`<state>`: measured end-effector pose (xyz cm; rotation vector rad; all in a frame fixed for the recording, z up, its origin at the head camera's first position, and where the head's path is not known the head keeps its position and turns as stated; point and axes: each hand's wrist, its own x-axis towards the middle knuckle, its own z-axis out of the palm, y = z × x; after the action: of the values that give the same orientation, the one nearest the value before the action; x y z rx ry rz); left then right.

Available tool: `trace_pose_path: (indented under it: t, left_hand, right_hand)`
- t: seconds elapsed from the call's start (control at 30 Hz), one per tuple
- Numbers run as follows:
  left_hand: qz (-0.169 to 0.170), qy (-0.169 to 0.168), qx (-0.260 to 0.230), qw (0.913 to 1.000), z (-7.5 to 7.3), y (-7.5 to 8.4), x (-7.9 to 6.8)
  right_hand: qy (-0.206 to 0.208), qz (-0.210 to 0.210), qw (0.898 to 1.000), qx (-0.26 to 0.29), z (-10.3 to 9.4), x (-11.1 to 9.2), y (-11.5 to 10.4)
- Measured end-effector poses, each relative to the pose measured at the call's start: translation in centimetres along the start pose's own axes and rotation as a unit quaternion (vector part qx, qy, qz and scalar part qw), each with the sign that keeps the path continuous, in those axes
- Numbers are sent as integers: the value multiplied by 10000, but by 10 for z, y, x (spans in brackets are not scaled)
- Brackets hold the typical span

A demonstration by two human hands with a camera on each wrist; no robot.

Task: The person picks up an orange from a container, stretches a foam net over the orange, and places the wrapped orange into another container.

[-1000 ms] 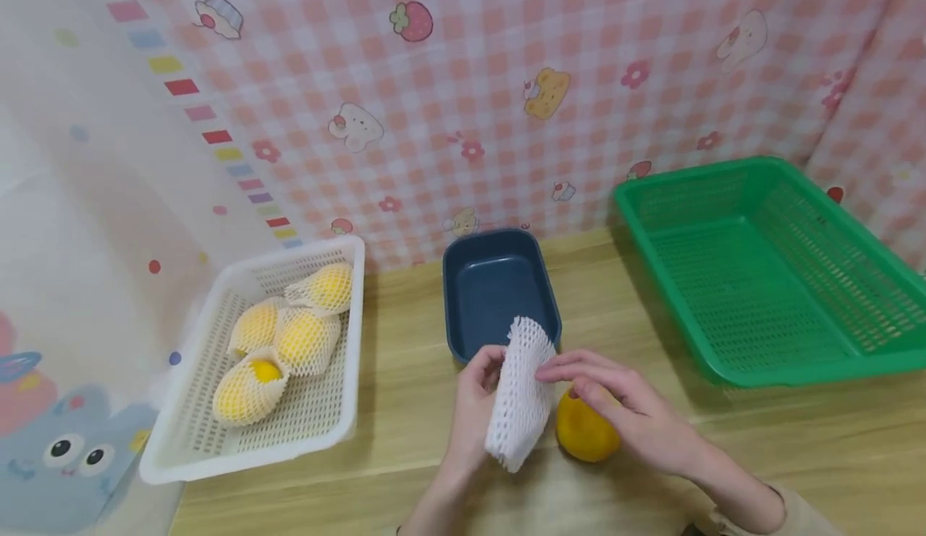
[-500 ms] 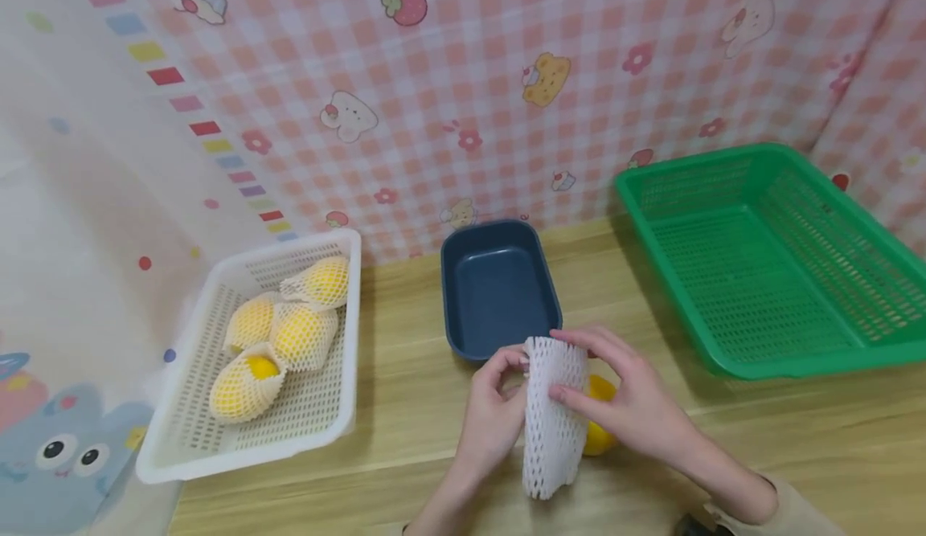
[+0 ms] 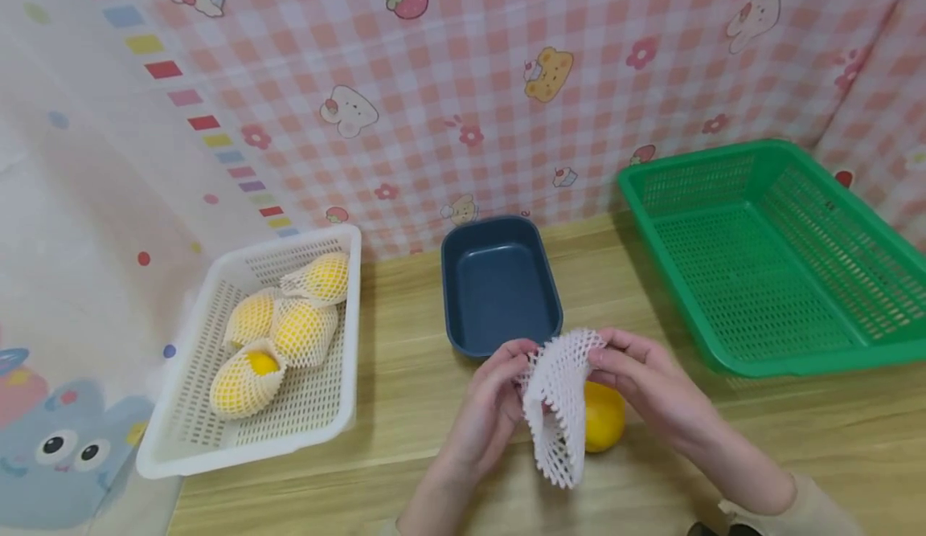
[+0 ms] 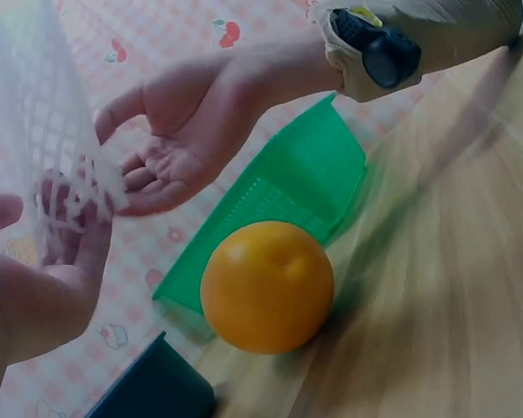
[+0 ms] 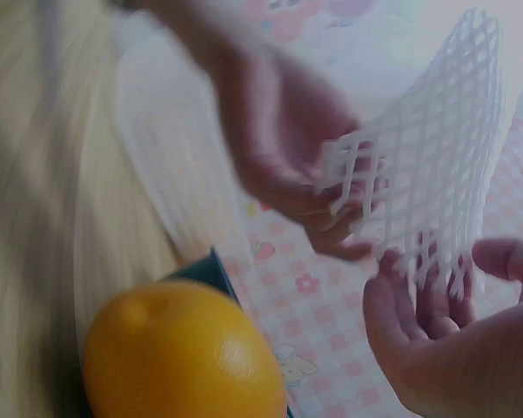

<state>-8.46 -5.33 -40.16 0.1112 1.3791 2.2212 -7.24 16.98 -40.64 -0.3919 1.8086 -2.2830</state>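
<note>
A white foam fruit net [image 3: 560,391] hangs between my two hands above the table, its wider mouth gaping toward me in the head view. My left hand [image 3: 488,407] grips its left edge, while my right hand [image 3: 661,387] pinches its upper right edge between thumb and fingers. In the right wrist view, fingertips of both hands sit at the net's [image 5: 435,157] lower rim. Just behind the net, an unwrapped orange [image 3: 604,419] rests on the wooden table, partly hidden by it; the left wrist view shows this orange [image 4: 267,287] whole.
At the left stands a white basket [image 3: 350,359] with several yellow fruits [image 3: 304,331] in foam nets. A dark blue tub [image 3: 499,287] sits behind my hands, and a big green basket [image 3: 781,279] is at the right. Checked cloth [image 3: 463,62] rises along the table's back.
The net has swung from a flattened, upright pose to an opened one with its mouth showing. My right hand has come from touching it to pinching its upper edge.
</note>
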Motion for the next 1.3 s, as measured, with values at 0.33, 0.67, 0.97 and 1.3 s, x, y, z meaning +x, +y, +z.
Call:
trace_pose_path:
  t: [0.33,0.67,0.97,1.3]
  left_hand:
    - [-565,136,812,9950,-3,-6,6]
    - [-36,318,2778,9601,-5,-17,10]
    - [258,489,3700,9274,-7,-35,21]
    - [-55,525,3704,9274,-9,-40,22]
  right_hand:
    - [-190,639,9967,465,-13,-5,-4]
    - [2,895,9829,-1607,-20,-26,-10]
    - [303,783,9556,-2824,-29,-31,11]
    - [522,815,9306,-3530,-29,-36,23]
